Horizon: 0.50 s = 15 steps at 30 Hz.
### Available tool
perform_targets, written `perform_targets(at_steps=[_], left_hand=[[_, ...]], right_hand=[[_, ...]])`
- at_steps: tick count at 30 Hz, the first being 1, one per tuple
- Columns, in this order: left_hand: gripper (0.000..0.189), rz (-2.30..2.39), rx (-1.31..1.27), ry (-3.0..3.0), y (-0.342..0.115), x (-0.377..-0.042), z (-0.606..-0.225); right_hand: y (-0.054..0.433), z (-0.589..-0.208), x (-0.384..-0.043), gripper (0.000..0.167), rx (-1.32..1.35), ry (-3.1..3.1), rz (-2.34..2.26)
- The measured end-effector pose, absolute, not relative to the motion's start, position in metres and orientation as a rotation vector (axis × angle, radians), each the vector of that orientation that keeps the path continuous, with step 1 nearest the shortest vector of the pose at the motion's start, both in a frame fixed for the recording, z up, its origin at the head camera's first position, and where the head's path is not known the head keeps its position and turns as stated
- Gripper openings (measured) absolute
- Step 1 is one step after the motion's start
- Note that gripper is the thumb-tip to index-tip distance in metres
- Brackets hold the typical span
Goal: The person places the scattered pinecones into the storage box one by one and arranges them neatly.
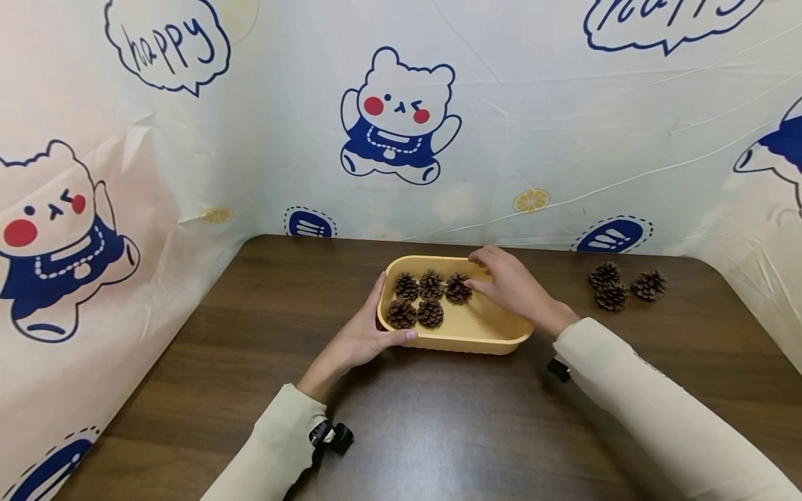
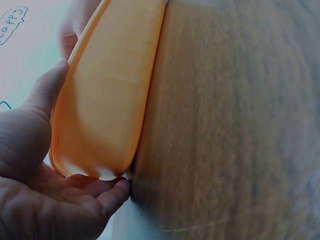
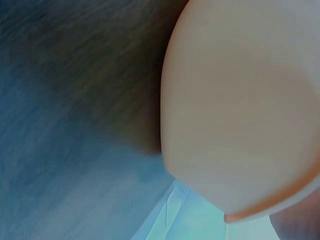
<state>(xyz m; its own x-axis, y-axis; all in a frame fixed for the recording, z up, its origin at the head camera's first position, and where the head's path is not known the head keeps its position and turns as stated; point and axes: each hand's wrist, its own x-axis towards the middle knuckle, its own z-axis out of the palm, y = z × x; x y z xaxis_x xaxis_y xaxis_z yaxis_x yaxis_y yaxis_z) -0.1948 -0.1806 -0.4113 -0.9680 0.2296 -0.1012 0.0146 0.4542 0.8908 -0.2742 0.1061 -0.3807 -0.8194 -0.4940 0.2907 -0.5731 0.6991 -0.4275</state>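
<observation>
A yellow rectangular tray (image 1: pixel 489 323) holds several brown pine cones, among them a near-row cone (image 1: pixel 430 313) and a rightmost cone (image 1: pixel 459 288). My left hand (image 1: pixel 366 336) grips the tray's left end, thumb along the near rim and fingers around the end wall. In the left wrist view, the left fingers (image 2: pixel 107 195) curl beneath the tray's corner. My right hand (image 1: pixel 510 282) reaches over the tray from the right. Its thumb is beside the rightmost cone, while the other fingers are spread from it at the far rim. The right wrist view shows mostly the tray's outer wall (image 3: pixel 235 115).
Three more pine cones lie at the right of the brown wooden table (image 1: pixel 438 417), one of them (image 1: pixel 649 285) slightly apart. A printed cloth (image 1: pixel 501 139) with bear drawings hangs behind the table and along its sides.
</observation>
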Motion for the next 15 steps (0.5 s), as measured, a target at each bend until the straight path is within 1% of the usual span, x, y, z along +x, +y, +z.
perform_targets(at_steps=[15], left_hand=[[0.129,1.527,0.222,2.507,-0.181,-0.195,-0.412]], right_hand=[[0.119,-0.376,-0.275,0.038,0.815,-2.712,0.788]])
